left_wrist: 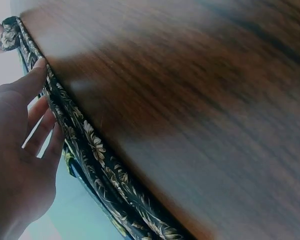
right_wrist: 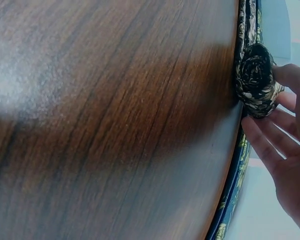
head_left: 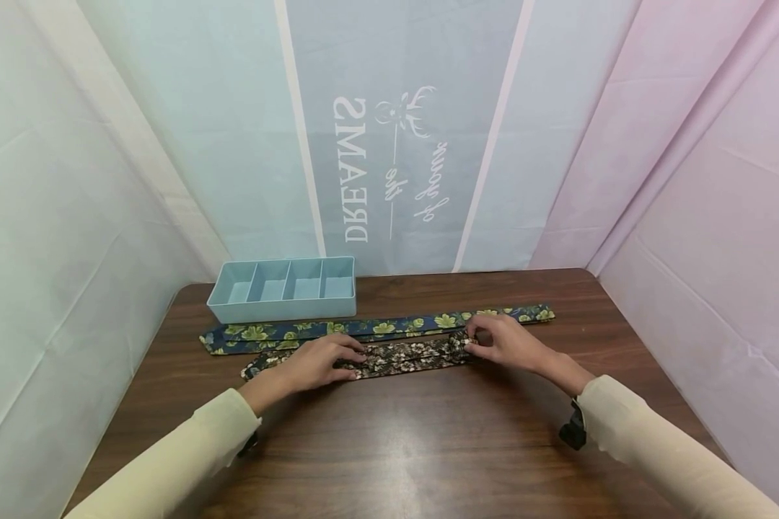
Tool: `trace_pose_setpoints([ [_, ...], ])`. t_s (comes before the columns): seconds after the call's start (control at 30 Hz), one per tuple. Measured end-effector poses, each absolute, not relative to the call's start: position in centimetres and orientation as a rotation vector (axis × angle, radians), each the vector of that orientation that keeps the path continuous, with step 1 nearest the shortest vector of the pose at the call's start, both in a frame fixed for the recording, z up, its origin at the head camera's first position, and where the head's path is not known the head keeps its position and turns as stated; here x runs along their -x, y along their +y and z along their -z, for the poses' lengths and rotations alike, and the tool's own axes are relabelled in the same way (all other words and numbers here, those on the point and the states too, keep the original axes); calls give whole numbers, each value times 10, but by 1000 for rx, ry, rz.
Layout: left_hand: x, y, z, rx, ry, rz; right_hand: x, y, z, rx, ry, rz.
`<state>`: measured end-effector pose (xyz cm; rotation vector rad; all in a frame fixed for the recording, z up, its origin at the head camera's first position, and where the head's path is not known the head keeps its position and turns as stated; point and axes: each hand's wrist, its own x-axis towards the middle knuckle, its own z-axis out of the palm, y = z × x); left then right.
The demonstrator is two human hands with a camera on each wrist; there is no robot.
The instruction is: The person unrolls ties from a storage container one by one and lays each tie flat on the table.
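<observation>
A black necktie [head_left: 396,360] with a pale floral print lies lengthwise on the table, its right end wound into a roll [right_wrist: 255,75]. My right hand [head_left: 509,341] holds that roll between thumb and fingers at its right side. The coil's spiral shows in the right wrist view. Farther left, my left hand [head_left: 318,362] rests on the flat part of the same tie, thumb at the near edge and fingers, fairly straight, across it. Behind it stretches a blue necktie [head_left: 383,328] with yellow-green flowers, laid out flat; my right hand overlaps part of it in the head view.
A light blue tray [head_left: 282,308] with several compartments stands at the back left, just behind the blue tie. The brown wooden table [head_left: 389,447] extends toward me. Fabric curtains [head_left: 409,144] rise behind the table and on both sides.
</observation>
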<state>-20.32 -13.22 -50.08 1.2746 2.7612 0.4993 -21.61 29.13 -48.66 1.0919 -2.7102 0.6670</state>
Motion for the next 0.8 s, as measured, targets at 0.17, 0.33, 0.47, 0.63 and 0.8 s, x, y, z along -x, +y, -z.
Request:
trace_pose_setpoints([
  [0.17, 203, -133, 501, -1274, 2761, -493, 216, 291, 486, -1045, -2767, -696],
  [0.33, 202, -128, 499, -1250, 2785, -463, 217, 289, 486, -1054, -2786, -707],
  [0.47, 201, -119, 499, -1229, 2850, -475, 217, 289, 485, -1093, -2779, -639],
  [0.63, 199, -108, 500, -1195, 2949, -511, 220, 287, 485, -1180, -2739, -629],
  [0.8, 201, -97, 499, -1247, 2929, -519, 221, 284, 484, -1237, -2738, -631],
])
